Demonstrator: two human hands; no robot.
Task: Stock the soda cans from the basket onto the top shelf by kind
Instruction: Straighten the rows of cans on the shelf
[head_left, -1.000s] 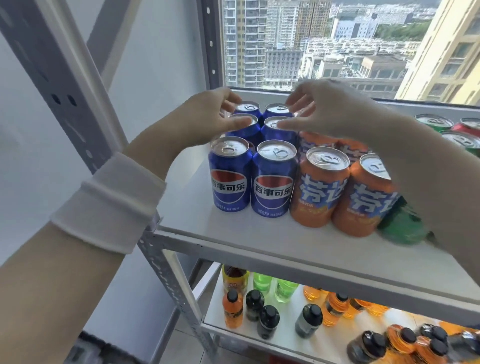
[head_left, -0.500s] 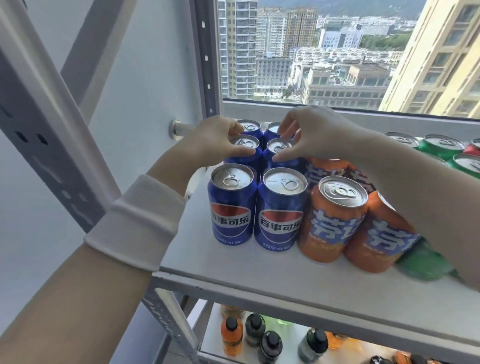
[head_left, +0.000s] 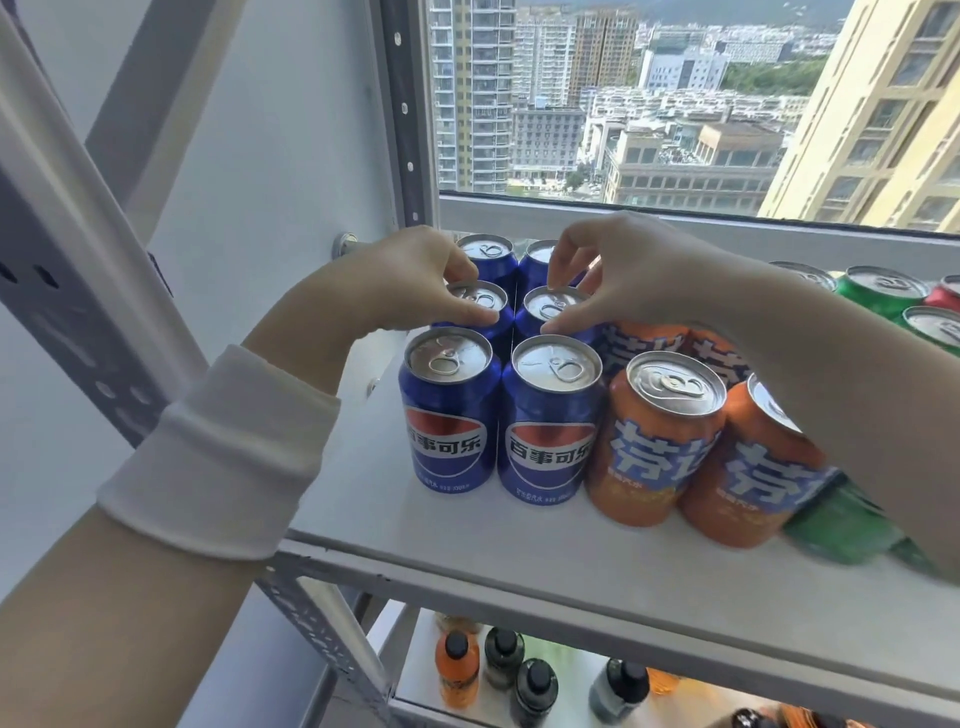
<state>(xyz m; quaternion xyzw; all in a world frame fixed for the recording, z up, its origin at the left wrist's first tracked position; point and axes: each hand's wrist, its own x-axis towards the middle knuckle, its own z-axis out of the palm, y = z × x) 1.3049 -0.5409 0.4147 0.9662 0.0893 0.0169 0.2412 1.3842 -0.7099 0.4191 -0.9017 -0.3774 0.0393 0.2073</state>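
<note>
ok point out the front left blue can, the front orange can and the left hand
front left blue can (head_left: 449, 441): head view, on its red and blue logo
front orange can (head_left: 655, 452): head view, on its blue lettering
left hand (head_left: 400, 283): head view, on the back of the hand

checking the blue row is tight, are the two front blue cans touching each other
Apart. The head view shows a thin strip of white shelf between the left front blue can and the right front blue can, running down to their bases.
</note>
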